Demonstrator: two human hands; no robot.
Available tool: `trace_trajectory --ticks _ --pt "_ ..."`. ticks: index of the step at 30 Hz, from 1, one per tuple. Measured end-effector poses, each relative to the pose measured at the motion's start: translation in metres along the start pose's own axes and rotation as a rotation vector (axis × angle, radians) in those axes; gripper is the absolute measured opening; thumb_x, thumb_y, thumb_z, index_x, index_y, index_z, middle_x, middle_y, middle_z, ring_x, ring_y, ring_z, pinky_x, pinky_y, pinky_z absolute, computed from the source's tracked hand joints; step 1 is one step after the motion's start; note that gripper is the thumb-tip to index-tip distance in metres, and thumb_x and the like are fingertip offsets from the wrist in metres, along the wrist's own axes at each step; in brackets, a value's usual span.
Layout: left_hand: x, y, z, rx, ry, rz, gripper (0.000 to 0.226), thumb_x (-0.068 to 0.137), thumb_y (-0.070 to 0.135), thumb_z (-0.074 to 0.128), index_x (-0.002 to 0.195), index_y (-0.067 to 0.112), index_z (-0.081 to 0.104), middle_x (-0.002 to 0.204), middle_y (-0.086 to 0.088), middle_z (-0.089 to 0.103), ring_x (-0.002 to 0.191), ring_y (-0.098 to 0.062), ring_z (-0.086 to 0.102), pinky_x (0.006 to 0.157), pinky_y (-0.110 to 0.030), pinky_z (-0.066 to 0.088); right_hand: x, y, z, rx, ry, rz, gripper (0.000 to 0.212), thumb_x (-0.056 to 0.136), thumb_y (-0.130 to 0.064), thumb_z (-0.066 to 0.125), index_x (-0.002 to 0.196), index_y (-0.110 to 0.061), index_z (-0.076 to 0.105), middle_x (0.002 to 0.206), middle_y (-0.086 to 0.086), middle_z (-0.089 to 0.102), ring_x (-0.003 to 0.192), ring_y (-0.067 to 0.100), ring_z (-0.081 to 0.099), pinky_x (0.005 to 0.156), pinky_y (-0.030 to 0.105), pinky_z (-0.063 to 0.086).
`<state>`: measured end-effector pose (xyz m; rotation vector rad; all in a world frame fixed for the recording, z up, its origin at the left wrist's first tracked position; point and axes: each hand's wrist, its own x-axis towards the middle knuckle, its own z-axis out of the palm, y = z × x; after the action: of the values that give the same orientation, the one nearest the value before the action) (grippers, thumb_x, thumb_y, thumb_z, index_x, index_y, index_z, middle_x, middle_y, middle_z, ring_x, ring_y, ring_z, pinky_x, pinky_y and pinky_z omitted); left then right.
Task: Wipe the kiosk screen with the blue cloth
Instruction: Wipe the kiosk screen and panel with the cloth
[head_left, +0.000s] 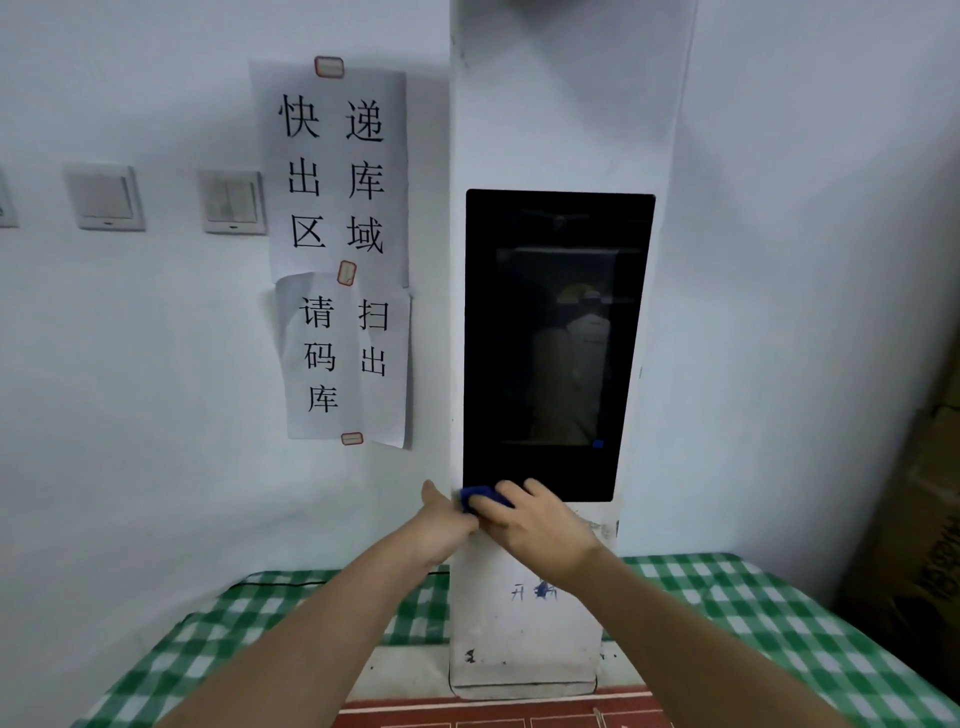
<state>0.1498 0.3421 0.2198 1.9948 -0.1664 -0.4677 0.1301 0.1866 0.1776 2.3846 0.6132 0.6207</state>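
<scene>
Blue cloth (480, 498) sits bunched at the lower left corner of the dark screen (558, 343), pressed there under the right hand (540, 525). That hand's fingers (511, 491) curl down over the cloth, closed on it, with the fingertips touching the screen's bottom edge. The left hand (441, 525) is just beside it, against the left edge of the white kiosk (524, 623), thumb up and palm turned toward the column; its fingers are hidden behind the right hand, so whether it grips anything cannot be told. The two hands touch or nearly touch at the cloth.

The screen is off and shows a dim reflection. The kiosk stands upright on a worktop covered in a green and white checked cover (753, 613), against a pale wall. Blue scribbles mark the kiosk's front below the right wrist. Two paper notices (337, 249) with large black characters are taped to the wall left of the kiosk, one above the other. Further left are two wall switches (104, 197). A brown cardboard box (914, 519) stands at the far right.
</scene>
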Motion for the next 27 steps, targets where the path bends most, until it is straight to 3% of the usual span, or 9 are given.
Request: trace_trajectory --ticks 8,11,14,20,24,27 --pt "-0.002 0.007 -0.002 -0.057 -0.022 0.009 0.098 0.088 0.013 0.061 0.151 0.013 -0.014 0.159 -0.009 0.013 0.142 -0.028 0.025 0.114 -0.04 0.031 -0.008 0.031 -0.02 0.043 0.2 0.345 0.077 0.054 -0.002 0.075 0.128 -0.013 0.057 0.127 0.003 0.056 0.097 0.028 0.054 0.067 0.035 0.047" --pt "0.0 0.007 0.002 -0.032 -0.019 0.0 0.096 0.09 0.014 0.058 0.151 0.014 -0.016 0.159 -0.009 0.013 0.141 -0.028 0.027 0.113 -0.04 0.032 -0.022 0.019 -0.006 0.074 0.121 0.29 0.081 0.047 -0.003 0.08 0.125 -0.013 0.06 0.123 0.003 0.057 0.092 0.028 0.054 0.065 0.035 0.048" --pt "0.001 0.009 0.008 -0.003 0.007 -0.007 0.094 0.09 0.012 0.057 0.151 0.014 -0.016 0.157 -0.011 0.018 0.139 -0.029 0.032 0.112 -0.04 0.035 -0.031 0.014 0.0 0.048 0.04 0.176 0.075 0.054 -0.009 0.081 0.125 -0.014 0.059 0.12 0.003 0.057 0.088 0.026 0.055 0.064 0.034 0.047" --pt "0.003 0.016 0.012 -0.013 0.037 0.017 0.092 0.091 0.011 0.053 0.151 0.018 -0.017 0.156 -0.011 0.022 0.135 -0.028 0.036 0.11 -0.039 0.037 -0.029 0.048 -0.022 0.024 0.201 0.336 0.07 0.059 0.002 0.063 0.127 -0.012 0.057 0.125 0.004 0.057 0.093 0.029 0.057 0.063 0.036 0.047" --pt "0.005 0.017 0.014 -0.023 0.041 0.019 0.091 0.091 0.01 0.052 0.15 0.018 -0.017 0.155 -0.012 0.022 0.134 -0.028 0.038 0.108 -0.036 0.039 -0.041 0.043 -0.008 0.057 0.2 0.381 0.079 0.052 0.006 0.072 0.129 -0.011 0.057 0.126 0.005 0.058 0.092 0.029 0.057 0.063 0.036 0.048" --pt "0.005 0.013 0.018 -0.009 0.033 0.006 0.091 0.09 0.01 0.051 0.15 0.019 -0.017 0.155 -0.011 0.023 0.133 -0.028 0.039 0.103 -0.034 0.04 -0.057 0.031 0.01 0.067 0.126 0.271 0.075 0.055 0.001 0.076 0.127 -0.013 0.058 0.123 0.004 0.056 0.089 0.028 0.055 0.061 0.034 0.048"
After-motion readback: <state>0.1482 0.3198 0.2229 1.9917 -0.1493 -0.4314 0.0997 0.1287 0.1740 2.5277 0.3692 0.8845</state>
